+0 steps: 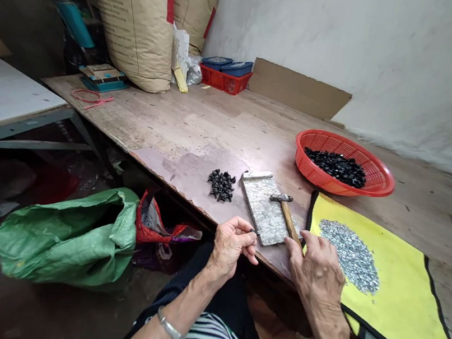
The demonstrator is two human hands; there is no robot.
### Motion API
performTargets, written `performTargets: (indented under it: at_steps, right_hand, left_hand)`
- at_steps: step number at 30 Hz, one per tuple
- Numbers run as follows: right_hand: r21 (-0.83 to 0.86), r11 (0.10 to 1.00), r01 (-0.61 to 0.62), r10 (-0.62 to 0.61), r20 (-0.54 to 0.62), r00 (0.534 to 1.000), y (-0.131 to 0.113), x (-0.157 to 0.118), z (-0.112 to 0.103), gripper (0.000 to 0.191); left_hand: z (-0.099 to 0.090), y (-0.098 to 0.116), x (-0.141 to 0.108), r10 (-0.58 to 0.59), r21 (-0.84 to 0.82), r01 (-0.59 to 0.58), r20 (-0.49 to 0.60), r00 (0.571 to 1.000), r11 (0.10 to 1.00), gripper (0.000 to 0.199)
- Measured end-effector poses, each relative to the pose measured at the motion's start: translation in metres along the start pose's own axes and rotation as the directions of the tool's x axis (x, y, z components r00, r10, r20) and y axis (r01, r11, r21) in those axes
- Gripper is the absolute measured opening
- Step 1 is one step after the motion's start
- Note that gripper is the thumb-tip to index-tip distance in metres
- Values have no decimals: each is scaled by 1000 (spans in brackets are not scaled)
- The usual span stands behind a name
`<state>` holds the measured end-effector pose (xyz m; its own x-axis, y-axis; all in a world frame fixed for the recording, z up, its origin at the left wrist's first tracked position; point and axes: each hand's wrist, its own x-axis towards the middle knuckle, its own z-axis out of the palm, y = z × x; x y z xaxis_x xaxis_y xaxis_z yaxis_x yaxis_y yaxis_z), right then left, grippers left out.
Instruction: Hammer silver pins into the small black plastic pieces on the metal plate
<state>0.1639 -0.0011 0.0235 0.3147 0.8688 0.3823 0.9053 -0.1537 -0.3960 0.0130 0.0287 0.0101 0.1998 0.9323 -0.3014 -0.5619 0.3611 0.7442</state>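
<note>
Between the thumb and forefinger of my left hand (pixel 235 245) is a small black part (pixel 258 232), just off the near corner of a worn metal plate (pixel 268 212). My right hand (pixel 319 268) is closed around the lower end of the wooden handle of a hammer (pixel 288 219), whose head rests over the plate. Left of the plate lies a small pile of black parts (pixel 221 185). A heap of small silvery pieces (pixel 351 257) lies on a yellow cloth (pixel 401 275) beside my right hand.
A red basket (pixel 386 179) holding black parts stands behind the yellow cloth. Big paper sacks (pixel 133 20), a red crate (pixel 224 81) and a blue-based scale (pixel 102 78) are at the back left. A green sack (pixel 71 237) sits below the table edge.
</note>
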Motion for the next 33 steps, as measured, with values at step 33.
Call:
performTargets:
  at_steps: [33]
  right_hand:
    - [72,989,131,-129,-31,991,0,-30,-21,37]
  left_hand:
    - [13,-11,40,-15,246,51,-150,989,968,19]
